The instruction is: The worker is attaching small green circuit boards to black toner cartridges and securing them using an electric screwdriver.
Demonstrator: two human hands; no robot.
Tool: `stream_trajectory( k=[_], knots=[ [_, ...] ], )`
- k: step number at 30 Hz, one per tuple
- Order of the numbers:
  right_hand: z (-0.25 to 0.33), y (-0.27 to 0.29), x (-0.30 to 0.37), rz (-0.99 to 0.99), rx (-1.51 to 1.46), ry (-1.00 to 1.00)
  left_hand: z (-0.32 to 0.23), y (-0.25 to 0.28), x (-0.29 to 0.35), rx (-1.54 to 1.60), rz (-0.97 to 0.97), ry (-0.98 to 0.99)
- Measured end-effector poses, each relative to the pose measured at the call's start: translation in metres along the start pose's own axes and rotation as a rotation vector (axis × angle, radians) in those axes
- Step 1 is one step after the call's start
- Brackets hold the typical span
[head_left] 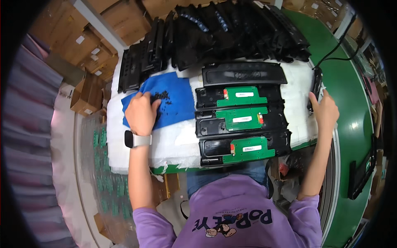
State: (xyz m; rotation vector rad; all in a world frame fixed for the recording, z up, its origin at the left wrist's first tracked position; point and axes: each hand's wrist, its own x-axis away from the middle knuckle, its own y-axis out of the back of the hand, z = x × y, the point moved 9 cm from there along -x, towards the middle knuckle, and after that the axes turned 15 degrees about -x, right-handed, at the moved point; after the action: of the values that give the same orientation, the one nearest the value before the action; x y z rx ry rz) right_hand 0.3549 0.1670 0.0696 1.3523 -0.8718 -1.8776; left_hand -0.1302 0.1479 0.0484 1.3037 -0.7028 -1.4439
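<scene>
Purple printed T-shirt, blue jeans — pale-strapped wristwatch [133,139]

Hidden under the left hand [142,112] at nine o'clock: part of the heap of small black screws [164,96], each too small to tell apart, and a patch of the blue cloth [173,103]. Covered by the right hand [325,110] at three o'clock: the lower end of the black tool [316,82], grip impossible to judge. Cut off toward twelve o'clock: the stacked black housings [231,33], count unclear.

Cardboard boxes [89,45] stack at ten o'clock. Black housings [231,29] pile at twelve. Three housings with green boards [242,124] lie at centre. A green conveyor [351,124] runs at three.
</scene>
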Motion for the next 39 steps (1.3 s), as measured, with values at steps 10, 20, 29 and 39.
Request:
stream_trajectory(
  k=[10, 20, 29, 39],
  knots=[
    [-0.085, -0.072, -0.025, 0.272, -0.607, -0.414, 0.005, 0.004, 0.000, 0.247, -0.253, -0.003],
    [-0.003, 0.005, 0.013, 0.289, -1.993, -0.092, 0.003, -0.063, -0.001, 2.174, 0.332, 0.479],
    [0.154, 0.044, -0.023, 0.593, -1.923, 0.091, -0.087, -0.021, -0.025, 2.185, 0.523, 0.257],
    [0.232, 0.049, -0.049, 0.893, -2.444, 0.485, -0.154, -0.009, 0.005, 2.059, 0.753, 0.195]
  ],
)
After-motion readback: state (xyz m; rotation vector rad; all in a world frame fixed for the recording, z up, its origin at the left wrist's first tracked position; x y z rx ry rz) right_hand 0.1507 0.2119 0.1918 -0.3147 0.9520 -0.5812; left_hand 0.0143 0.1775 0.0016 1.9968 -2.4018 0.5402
